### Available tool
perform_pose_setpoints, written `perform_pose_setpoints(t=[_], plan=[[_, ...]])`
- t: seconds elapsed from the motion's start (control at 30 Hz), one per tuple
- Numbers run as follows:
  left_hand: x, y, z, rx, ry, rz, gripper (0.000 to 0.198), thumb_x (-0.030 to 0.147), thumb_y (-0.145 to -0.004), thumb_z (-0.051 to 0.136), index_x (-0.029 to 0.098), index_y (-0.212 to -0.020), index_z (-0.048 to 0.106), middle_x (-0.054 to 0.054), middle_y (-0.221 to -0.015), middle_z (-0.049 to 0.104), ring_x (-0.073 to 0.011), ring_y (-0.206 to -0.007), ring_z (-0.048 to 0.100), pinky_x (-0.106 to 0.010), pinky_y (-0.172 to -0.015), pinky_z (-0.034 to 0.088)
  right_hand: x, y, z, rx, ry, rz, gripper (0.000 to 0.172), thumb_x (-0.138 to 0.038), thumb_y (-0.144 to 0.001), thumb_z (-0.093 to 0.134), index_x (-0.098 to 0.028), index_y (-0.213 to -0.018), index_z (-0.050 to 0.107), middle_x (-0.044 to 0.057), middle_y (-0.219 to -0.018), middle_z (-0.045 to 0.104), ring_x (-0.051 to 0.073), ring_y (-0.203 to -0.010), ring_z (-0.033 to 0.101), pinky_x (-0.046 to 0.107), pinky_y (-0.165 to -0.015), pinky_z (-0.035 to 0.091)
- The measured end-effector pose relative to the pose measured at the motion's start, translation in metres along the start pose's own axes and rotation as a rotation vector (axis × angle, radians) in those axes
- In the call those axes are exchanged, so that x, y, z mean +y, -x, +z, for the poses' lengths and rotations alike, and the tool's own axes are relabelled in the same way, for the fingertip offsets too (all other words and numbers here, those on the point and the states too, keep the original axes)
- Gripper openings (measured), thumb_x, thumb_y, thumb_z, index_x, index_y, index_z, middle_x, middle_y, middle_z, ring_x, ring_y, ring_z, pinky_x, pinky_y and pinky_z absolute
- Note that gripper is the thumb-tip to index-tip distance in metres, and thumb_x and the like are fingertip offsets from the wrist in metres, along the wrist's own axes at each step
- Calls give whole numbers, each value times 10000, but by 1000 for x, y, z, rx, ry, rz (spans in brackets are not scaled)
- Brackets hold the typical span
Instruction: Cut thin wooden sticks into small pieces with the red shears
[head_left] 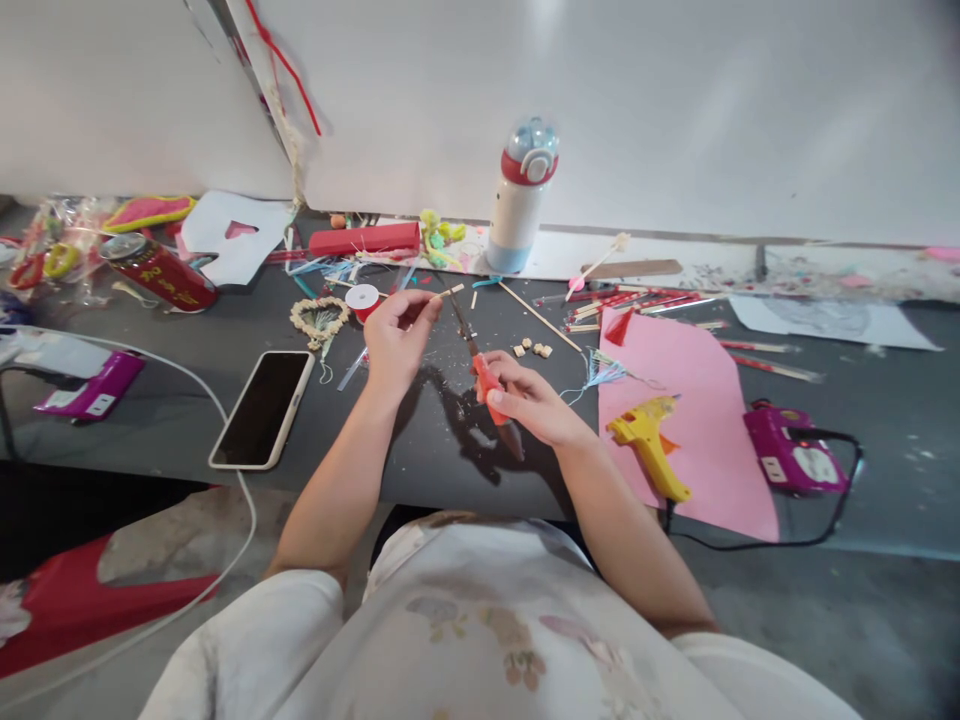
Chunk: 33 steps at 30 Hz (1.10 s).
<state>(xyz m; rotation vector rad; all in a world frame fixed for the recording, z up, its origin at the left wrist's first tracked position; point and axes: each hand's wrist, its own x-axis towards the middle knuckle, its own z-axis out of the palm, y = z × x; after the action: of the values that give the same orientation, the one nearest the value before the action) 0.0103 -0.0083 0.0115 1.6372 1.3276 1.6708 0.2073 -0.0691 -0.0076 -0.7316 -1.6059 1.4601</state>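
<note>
My left hand (403,332) pinches a short, thin wooden stick (452,291) between thumb and fingertips. My right hand (529,395) is wrapped round an orange-handled tool (489,382) with a narrow dark metal front end, which points up at the stick and lies close to it; its exact kind is unclear. To the right of the tool sit several small pale wooden pieces (541,350) on the dark table (442,450). A longer wooden stick (541,316) lies behind them. Left of my left hand is a white-and-red spool (362,298), near a beaded heart (319,320).
A phone (264,410) lies at left, with a red can (161,273) behind it. A bottle (521,200) stands at the back. At right, a yellow glue gun (651,445) rests on pink paper (720,440), its cord running beside a purple power block (796,450).
</note>
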Motion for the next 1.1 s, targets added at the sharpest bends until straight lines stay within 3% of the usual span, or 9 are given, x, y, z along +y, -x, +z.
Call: perform_pose_setpoints(t=[0.47,0.67,1.1], plan=[[0,2,0,-7,-43,59,294,514,-813,707,223,-810,745,-17,-739,716,-131,-629,604,-268,-629,492,1,1,-2,-5,-114,26,297,-529,-840,690,-233,-842,707,61,-1074,558,201,-1073,550,357,-935,484],[1,3,-1,-7,-79,66,273,490,-821,705,221,-799,744,-22,-742,718,-134,-633,594,-265,-608,467,3,1,-2,-2,-165,46,298,-522,-828,704,-225,-846,702,55,-1025,569,175,-940,562,320,-854,499],[0,3,-2,-40,-109,70,190,398,-822,714,210,-808,736,-9,-713,690,-122,-612,558,-258,-598,432,3,1,-3,3,-226,96,315,-537,-806,718,-225,-837,693,49,-986,569,166,-887,559,293,-791,505]])
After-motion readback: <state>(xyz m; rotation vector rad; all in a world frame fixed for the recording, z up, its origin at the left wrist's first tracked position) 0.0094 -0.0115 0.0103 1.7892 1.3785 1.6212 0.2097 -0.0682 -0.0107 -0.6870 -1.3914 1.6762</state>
